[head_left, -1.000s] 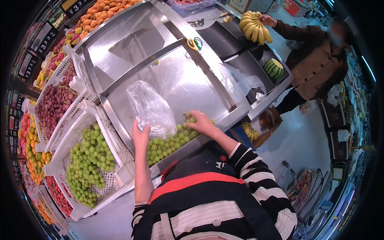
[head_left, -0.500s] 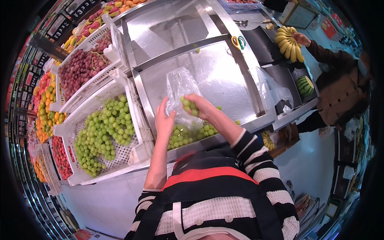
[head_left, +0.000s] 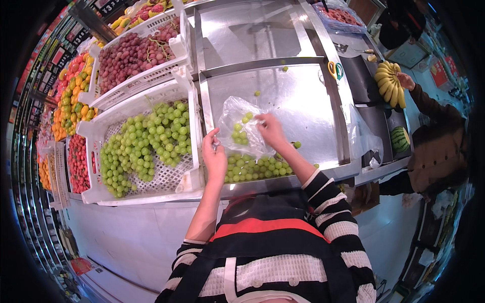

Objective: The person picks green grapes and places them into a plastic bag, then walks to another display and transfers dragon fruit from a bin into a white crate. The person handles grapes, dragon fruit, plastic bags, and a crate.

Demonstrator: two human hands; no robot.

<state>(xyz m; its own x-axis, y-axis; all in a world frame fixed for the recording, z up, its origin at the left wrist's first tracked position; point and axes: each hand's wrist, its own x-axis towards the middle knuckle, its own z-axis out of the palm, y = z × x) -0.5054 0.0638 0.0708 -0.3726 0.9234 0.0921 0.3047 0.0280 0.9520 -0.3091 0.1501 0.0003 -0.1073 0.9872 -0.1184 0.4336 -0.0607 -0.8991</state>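
Nearest the body, just on the near side of both hands, loose green grapes point(head_left: 258, 169) lie in a band along the front edge of the steel tray point(head_left: 308, 111). The left hand point(head_left: 214, 156) stands at the left edge of a clear plastic bag point(head_left: 233, 107), thumb and fingers closed on a little of its film. The bag spreads to the right of that grip, crumpled and slack, its long axis slanting from the far left toward the near right, its near end lapping the grape band; which end is the mouth cannot be told. A small cluster of grapes point(head_left: 239, 135) shows at the bag, between the two hands. The right hand point(head_left: 273, 132) reaches in from the right over the bag, blurred, its fingertips pointing left, near a pair of grapes point(head_left: 247, 117); whether they pinch anything cannot be told. Left of the left hand, a white crate point(head_left: 174, 194) holds bunches of green grapes point(head_left: 146, 141). Beyond the bag, a single grape point(head_left: 257, 93) lies on the steel. Beyond and right of the right hand, scissors point(head_left: 338, 71) rest on the tray's rim; farther that way, another person's hand point(head_left: 405, 81) holds bananas point(head_left: 388, 85).
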